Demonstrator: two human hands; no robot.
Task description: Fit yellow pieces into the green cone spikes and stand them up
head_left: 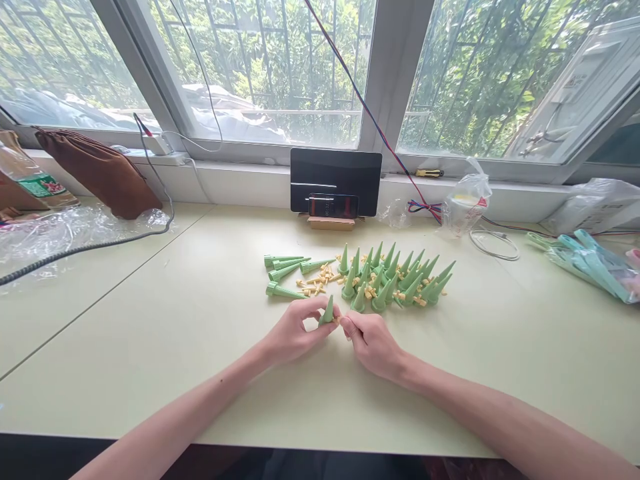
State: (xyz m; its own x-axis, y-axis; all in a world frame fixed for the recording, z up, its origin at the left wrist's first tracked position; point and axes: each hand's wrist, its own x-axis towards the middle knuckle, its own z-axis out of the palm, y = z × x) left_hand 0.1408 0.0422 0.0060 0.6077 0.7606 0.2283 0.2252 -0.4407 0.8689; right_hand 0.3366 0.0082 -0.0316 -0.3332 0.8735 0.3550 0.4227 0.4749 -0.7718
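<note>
My left hand [300, 327] is closed around a green plastic watering spike [327, 312], holding it with the pointed end up. At the spike's right side, a small yellow valve piece [337, 320] shows. My right hand [370, 340] is closed in a pinch at that valve piece, its fingertips close to my left fingers. Just beyond my left hand lie several loose green spikes [285, 272] on their sides. Beside them is a small heap of loose yellow valve pieces [315, 283]. Many green spikes with yellow pieces [387, 277] stand in a cluster beyond my right hand.
A tablet [336, 173] and a phone [333, 206] lean on a stand at the table's back. A brown drawstring bag [100, 170] and a dark cable [95, 245] lie left. To the right are a bagged cup [467, 203], a coiled white cable [495, 245] and clothes hangers [595, 267].
</note>
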